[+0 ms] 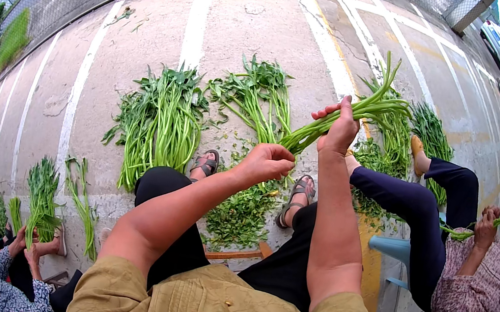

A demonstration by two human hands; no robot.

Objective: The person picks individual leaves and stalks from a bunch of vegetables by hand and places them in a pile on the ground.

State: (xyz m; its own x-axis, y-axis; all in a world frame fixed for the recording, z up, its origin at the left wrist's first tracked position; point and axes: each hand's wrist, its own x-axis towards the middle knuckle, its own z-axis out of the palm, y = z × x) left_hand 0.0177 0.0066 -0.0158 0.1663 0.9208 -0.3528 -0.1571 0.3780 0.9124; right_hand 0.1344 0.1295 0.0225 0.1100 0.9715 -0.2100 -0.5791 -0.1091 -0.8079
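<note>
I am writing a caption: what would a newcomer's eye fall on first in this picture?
First comes the bundle of long green stems near the centre, in the right hand, with the left hand at its lower end. Next, the big leafy pile on the pavement, left of centre. Then the seated co-worker at right, holding greens.

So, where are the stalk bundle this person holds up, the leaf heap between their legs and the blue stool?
Stalk bundle (375,107): head view, on the middle of its stalks.
Leaf heap (240,218): head view, on its leafy top.
Blue stool (391,247): head view, on the seat's visible part.
</note>
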